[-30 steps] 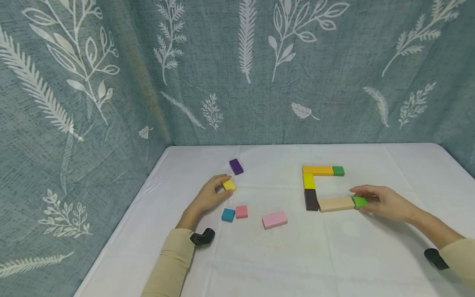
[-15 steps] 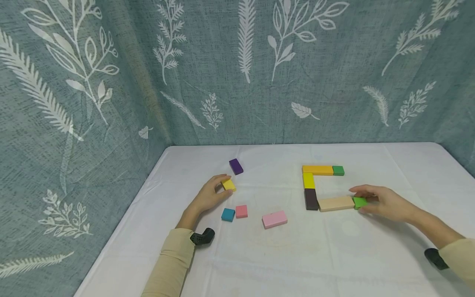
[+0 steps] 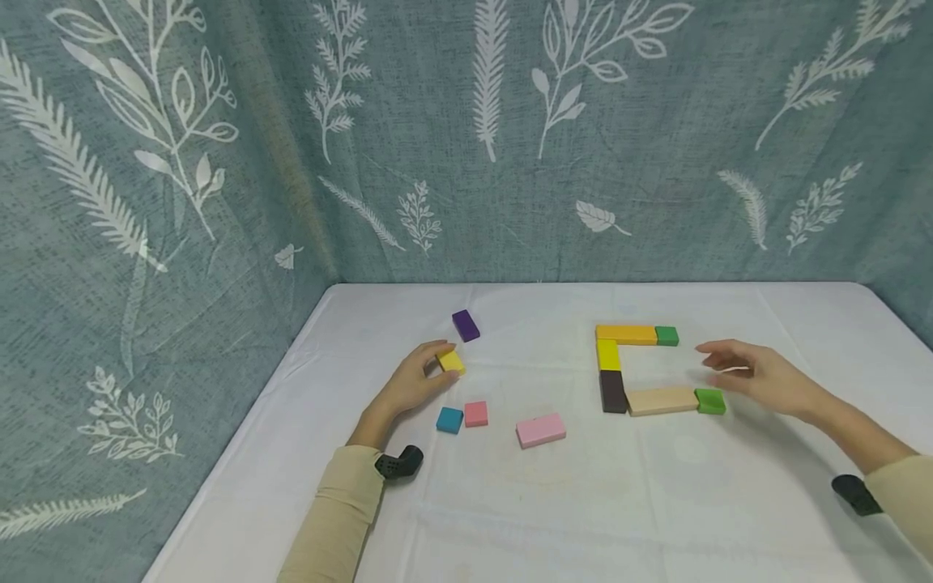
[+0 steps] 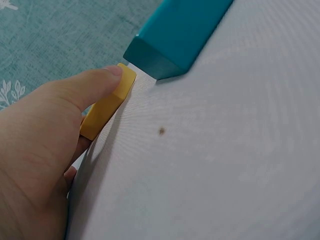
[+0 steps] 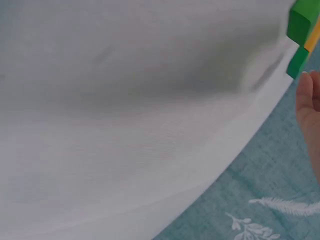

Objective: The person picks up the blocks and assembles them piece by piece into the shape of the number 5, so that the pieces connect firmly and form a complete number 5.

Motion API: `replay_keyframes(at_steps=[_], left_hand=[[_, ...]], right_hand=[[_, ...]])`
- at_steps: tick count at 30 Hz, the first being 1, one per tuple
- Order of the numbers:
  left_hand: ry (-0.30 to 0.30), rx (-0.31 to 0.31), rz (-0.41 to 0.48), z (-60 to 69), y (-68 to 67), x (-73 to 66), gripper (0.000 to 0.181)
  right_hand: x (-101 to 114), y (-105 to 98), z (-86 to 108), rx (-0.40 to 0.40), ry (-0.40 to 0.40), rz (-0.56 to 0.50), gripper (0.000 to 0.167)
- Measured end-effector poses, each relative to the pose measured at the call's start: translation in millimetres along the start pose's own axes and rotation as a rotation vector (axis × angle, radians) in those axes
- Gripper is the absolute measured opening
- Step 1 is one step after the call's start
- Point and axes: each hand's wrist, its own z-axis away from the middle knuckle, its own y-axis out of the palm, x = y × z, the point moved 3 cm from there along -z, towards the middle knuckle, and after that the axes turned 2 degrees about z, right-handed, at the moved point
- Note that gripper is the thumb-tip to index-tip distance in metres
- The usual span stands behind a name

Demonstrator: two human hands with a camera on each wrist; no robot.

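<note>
My left hand (image 3: 415, 382) pinches a small yellow block (image 3: 450, 362) between thumb and fingers; in the left wrist view the thumb lies along the yellow block (image 4: 107, 107). At the right, my right hand (image 3: 768, 380) hovers with loosely bent fingers and nothing between them. Just below its fingertips a light green block (image 3: 710, 401) lies at the end of a plain wooden block (image 3: 662, 402). That row meets a dark brown block (image 3: 612, 392), then a yellow block (image 3: 608, 355), an orange block (image 3: 625, 334) and a dark green block (image 3: 666, 335), together forming an angular C.
A purple block (image 3: 466, 325) lies behind my left hand. Nearer the front are a blue block (image 3: 449, 419), a coral block (image 3: 476, 414) and a larger pink block (image 3: 540, 430). A patterned curtain (image 3: 452, 146) hangs beyond the white-covered table (image 3: 568, 518).
My right hand has let go of the light green block and lifted up and slightly away from it. The left hand stays put with the yellow block.
</note>
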Motion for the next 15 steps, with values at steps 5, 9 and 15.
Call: replay_keyframes(at_steps=[5, 9, 15], left_hand=[[0.006, 0.005, -0.004, -0.4, 0.0, 0.3, 0.049], [0.004, 0.005, -0.009, -0.6, 0.7, 1.4, 0.049], [0.001, 0.002, -0.018, -0.3, 0.4, 3.2, 0.049]], right_hand=[[6, -7, -10.6, -0.014, 0.028, -0.021, 0.048], [14, -5, -21.3, -0.014, 0.041, -0.031, 0.05], [35, 7, -39.7, -0.001, -0.01, -0.068, 0.047]])
